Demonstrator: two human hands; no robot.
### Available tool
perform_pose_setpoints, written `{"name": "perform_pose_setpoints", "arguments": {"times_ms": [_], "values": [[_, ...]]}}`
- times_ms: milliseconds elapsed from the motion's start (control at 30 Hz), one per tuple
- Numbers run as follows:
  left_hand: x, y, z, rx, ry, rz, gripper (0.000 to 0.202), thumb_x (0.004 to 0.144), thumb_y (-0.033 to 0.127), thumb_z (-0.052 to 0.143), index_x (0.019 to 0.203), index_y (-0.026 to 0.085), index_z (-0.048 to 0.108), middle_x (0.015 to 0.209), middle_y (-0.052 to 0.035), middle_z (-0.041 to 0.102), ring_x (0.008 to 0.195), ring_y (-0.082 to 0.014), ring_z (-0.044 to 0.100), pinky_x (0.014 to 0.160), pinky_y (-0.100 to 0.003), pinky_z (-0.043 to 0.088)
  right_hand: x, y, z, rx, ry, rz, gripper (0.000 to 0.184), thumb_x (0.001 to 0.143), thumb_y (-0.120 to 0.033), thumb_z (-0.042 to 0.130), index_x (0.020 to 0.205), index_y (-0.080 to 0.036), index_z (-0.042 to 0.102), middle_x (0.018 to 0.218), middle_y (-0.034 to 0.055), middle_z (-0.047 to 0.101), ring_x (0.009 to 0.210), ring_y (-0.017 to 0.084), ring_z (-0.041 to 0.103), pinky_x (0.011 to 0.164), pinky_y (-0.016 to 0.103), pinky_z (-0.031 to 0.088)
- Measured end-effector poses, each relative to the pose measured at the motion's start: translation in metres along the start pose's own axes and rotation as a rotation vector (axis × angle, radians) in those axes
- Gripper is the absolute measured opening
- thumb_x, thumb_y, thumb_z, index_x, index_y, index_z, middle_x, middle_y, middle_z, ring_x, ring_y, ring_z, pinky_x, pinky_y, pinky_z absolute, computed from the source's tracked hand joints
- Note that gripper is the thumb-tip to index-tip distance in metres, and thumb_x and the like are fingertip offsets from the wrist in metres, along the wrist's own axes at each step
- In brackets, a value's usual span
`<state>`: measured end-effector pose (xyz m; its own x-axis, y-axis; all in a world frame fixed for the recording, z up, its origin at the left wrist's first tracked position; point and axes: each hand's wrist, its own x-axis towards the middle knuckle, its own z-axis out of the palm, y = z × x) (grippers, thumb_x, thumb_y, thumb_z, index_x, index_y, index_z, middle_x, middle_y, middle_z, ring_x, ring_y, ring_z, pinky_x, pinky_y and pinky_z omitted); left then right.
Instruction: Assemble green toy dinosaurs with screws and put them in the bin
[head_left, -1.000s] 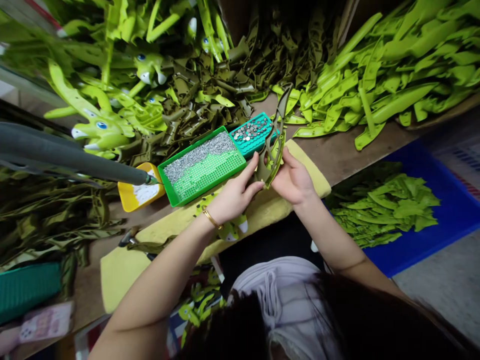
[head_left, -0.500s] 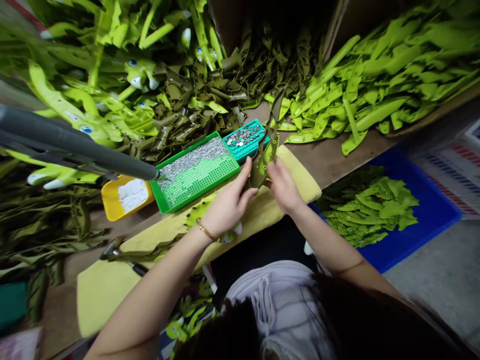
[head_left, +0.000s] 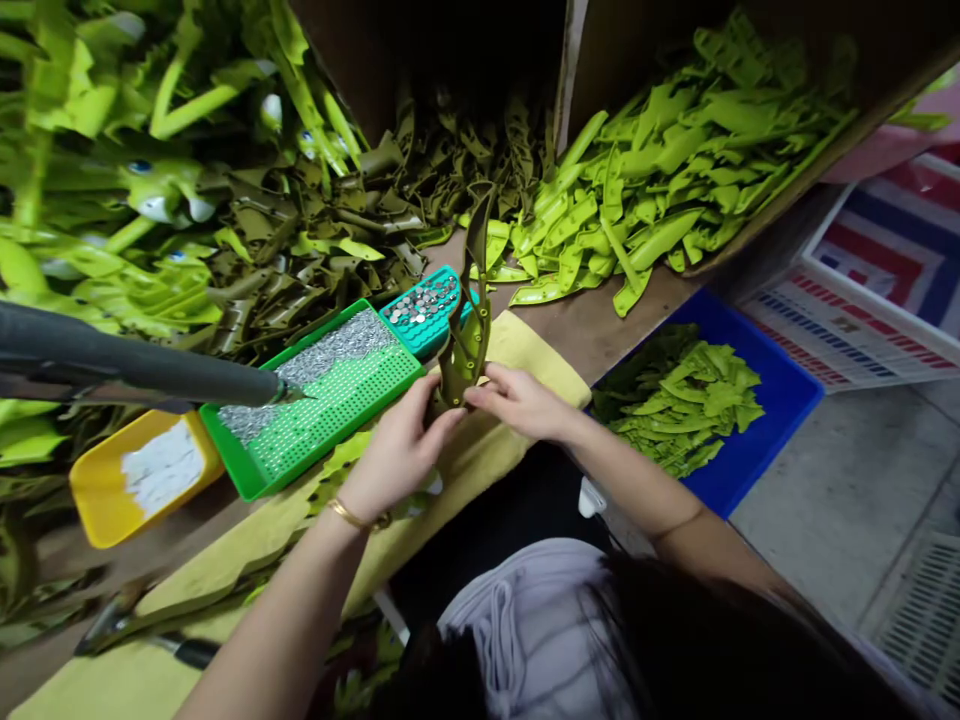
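- Olive moulded plastic part (head_left: 469, 340): upright, slightly tilted, held in air over yellow cloth pad (head_left: 544, 375), near front edge of wooden tabletop (head_left: 611, 325), roughly mid-length.
- L hand (head_left: 401, 450): L fingers (head_left: 442, 415) curled, close together, wrapped round part's lower end. Thumb position unclear.
- R hand (head_left: 517, 400): R fingers (head_left: 495, 385) extended, pressed together, tips against part's lower end from opposite side. Exact pinch w/ thumb: can't tell.
- Gold bracelet (head_left: 349, 515) on L wrist.
- Just L of part: green perforated tray (head_left: 225, 458), silver studs in holes + loose heap.
- Just behind part: teal tray (head_left: 420, 345) w/ silver discs.
- Toward L side of tabletop: yellow tray (head_left: 97, 490) w/ white bits.
- Grey sleeved tool (head_left: 127, 365), metal tip over green tray, in neither hand.
- Along back edge: olive parts heap (head_left: 322, 250), lime parts heap (head_left: 660, 200).
- Past front R corner: blue crate (head_left: 780, 400) w/ green parts.
- Handling, best guess: both hands low on part = steady hold. Fingertips best kept clear of part's openings; part best kept off trays so studs stay put.
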<state>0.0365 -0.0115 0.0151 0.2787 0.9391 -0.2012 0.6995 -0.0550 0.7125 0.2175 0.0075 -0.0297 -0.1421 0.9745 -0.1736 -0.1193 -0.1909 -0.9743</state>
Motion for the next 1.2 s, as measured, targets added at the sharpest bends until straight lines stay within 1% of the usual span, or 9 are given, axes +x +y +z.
{"name": "perform_pose_setpoints", "arguments": {"times_ms": [67,267,400,533,633,733,867,1067,1200], "values": [[0.005,0.0,-0.004,-0.138,-0.061,-0.009,0.051,0.082,0.051,0.057,0.118,0.014,0.055,0.113,-0.0112,0.068,0.101,-0.0282,0.065,0.091,-0.04,0.052,0.014,-0.014,-0.039,-0.13,0.047,-0.067,0.015,0.072,-0.042,0.071,0.079,-0.029,0.069,0.071,-0.0047,0.071,0.068,0.016,0.067,0.071,0.039,0.058],[0.007,-0.011,-0.01,-0.12,-0.136,-0.1,0.059,0.076,0.059,0.06,0.116,0.015,0.058,0.118,-0.0107,0.067,0.107,-0.0311,0.063,0.098,-0.045,0.049,0.079,-0.053,-0.171,-0.566,0.645,-0.366,0.032,0.089,-0.046,0.051,0.094,-0.018,0.063,0.097,0.0113,0.07,0.104,0.023,0.064,0.099,0.049,0.045],[0.005,-0.02,-0.01,-0.061,-0.143,-0.116,0.056,0.073,0.059,0.061,0.111,0.019,0.063,0.118,-0.0091,0.069,0.111,-0.0322,0.063,0.101,-0.044,0.048,0.133,-0.06,-0.199,-0.909,0.771,-0.417,0.028,0.09,-0.04,0.05,0.096,-0.015,0.06,0.099,0.0127,0.068,0.104,0.024,0.063,0.096,0.05,0.046],[0.0,-0.023,-0.012,-0.039,-0.154,-0.123,0.057,0.073,0.058,0.061,0.115,0.019,0.062,0.121,-0.0092,0.068,0.112,-0.0318,0.063,0.102,-0.045,0.047,0.169,-0.074,-0.186,-0.8,0.845,-0.323,0.023,0.079,-0.019,0.065,0.1,-0.015,0.056,0.105,0.0146,0.067,0.114,0.029,0.059,0.104,0.054,0.039],[-0.005,-0.026,-0.015,-0.032,-0.176,-0.131,0.054,0.074,0.056,0.061,0.114,0.02,0.063,0.119,-0.0088,0.069,0.109,-0.0307,0.064,0.1,-0.043,0.049,0.161,-0.085,-0.165,-0.629,0.824,-0.382,0.033,0.078,-0.006,0.057,0.108,-0.019,0.056,0.103,0.0092,0.069,0.108,0.021,0.062,0.104,0.04,0.042],[-0.007,-0.031,-0.017,-0.031,-0.219,-0.128,0.051,0.075,0.054,0.059,0.112,0.019,0.063,0.116,-0.0088,0.07,0.105,-0.0298,0.065,0.096,-0.042,0.05,0.124,-0.079,-0.131,-0.423,0.512,-0.405,0.035,0.081,-0.009,0.05,0.11,-0.025,0.061,0.104,0.001,0.07,0.087,0.011,0.064,0.087,0.028,0.052],[-0.002,-0.038,-0.017,-0.041,-0.238,-0.144,0.051,0.075,0.054,0.059,0.111,0.018,0.064,0.116,-0.0096,0.069,0.104,-0.0299,0.064,0.096,-0.043,0.048,0.057,-0.046,-0.081,-0.167,0.079,-0.25,0.036,0.081,-0.016,0.056,0.114,-0.026,0.066,0.099,-0.0015,0.072,0.086,0.014,0.067,0.087,0.038,0.056],[-0.002,-0.045,-0.007,-0.065,-0.269,-0.165,0.049,0.073,0.053,0.06,0.108,0.018,0.065,0.107,-0.006,0.07,0.094,-0.0256,0.064,0.087,-0.037,0.049,0.012,-0.029,-0.058,-0.664,0.184,-0.312,0.01,0.08,-0.029,0.066,0.088,-0.025,0.071,0.1,0.0022,0.07,0.114,0.027,0.06,0.11,0.053,0.04],[-0.003,-0.052,0.002,-0.19,-0.265,-0.181,0.047,0.071,0.05,0.062,0.105,0.018,0.065,0.1,-0.0049,0.07,0.09,-0.0237,0.063,0.082,-0.035,0.048,0.016,-0.02,-0.047,-0.403,0.103,-0.254,0.021,0.085,-0.042,0.06,0.097,-0.025,0.064,0.11,0.0042,0.068,0.114,0.025,0.062,0.095,0.047,0.052]]}}
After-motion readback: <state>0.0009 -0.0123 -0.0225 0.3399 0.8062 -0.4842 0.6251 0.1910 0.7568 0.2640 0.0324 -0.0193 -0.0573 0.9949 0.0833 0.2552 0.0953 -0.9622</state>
